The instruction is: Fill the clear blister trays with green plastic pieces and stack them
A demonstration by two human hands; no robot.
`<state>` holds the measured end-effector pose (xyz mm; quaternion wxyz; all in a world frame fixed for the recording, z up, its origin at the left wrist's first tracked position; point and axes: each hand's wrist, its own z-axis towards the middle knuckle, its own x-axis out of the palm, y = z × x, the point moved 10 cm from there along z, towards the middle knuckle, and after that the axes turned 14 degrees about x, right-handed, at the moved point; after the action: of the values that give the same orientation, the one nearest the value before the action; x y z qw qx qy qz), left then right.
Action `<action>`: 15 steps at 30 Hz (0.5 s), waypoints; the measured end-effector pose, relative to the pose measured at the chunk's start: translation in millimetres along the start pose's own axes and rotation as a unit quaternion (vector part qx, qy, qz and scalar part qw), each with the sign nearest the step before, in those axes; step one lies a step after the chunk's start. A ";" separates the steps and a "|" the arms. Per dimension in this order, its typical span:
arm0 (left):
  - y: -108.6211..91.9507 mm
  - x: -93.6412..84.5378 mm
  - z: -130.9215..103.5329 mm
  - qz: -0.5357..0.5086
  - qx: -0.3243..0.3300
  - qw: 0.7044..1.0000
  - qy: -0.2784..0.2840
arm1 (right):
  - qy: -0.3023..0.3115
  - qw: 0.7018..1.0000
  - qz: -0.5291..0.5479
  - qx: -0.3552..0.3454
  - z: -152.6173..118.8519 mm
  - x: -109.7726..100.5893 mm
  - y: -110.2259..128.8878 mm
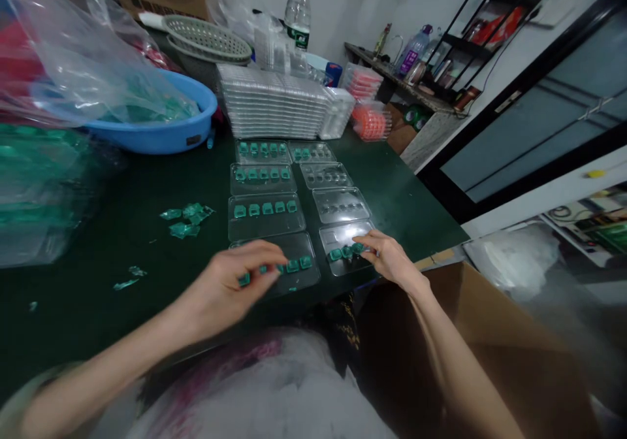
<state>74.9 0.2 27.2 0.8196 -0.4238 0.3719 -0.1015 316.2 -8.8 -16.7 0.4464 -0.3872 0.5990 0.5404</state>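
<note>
My right hand (392, 259) pinches a green translucent plastic piece (358, 248) at the near right clear plastic tray (337, 233). Two similar pieces sit in that tray to its left. My left hand (235, 282) hovers over the near left tray (308, 279), thumb and forefinger brought together; whether anything is between them is hidden. Green pieces show in a row in that tray, partly behind the hand. Further back on the left, trays hold full rows of green pieces (267, 208). On the right, the two middle trays (341, 205) show bare cavities, and the far one holds a few pieces.
Loose green pieces (196, 213) lie on the dark green table (186, 315). Behind stand stacked clear trays (277, 106) and a blue basin (166, 135) with a plastic bag. Orange packs (372, 122) are at the back right. A cardboard box (509, 334) stands below my right arm.
</note>
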 end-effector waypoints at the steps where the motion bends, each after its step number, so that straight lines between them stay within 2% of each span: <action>1: -18.6 24.2 6.1 0.002 0.054 0.997 0.061 | 0.010 1.000 -0.003 -0.017 0.4 2.5 4.5; 2: -35.3 47.1 10.5 0.005 0.105 0.988 0.111 | 0.017 0.999 -0.005 -0.032 0.9 4.0 7.8; 4: -50.9 89.8 15.5 0.033 0.155 0.967 0.198 | 0.022 0.998 -0.005 -0.057 1.6 5.0 11.6; 6: -50.5 121.8 19.7 0.087 0.173 0.948 0.253 | 0.025 0.997 -0.005 -0.072 1.8 5.4 12.2; 8: -41.8 144.0 21.9 0.144 0.174 0.927 0.298 | 0.026 0.997 -0.010 -0.074 1.7 5.9 10.6; 10: -33.6 156.5 22.0 0.190 0.176 0.907 0.332 | 0.020 0.998 -0.024 -0.061 1.9 6.8 8.5; 12: -29.2 161.8 21.3 0.217 0.184 0.892 0.350 | 0.014 0.998 -0.045 -0.040 2.5 8.6 8.2; 15: -29.4 161.6 22.5 0.231 0.203 0.891 0.334 | 0.018 0.996 -0.087 -0.003 4.1 14.5 12.0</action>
<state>208.5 -81.9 -26.6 0.7158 -0.0915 0.6822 -0.1179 300.9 -3.1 -26.9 0.4792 -0.4490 0.5695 0.4944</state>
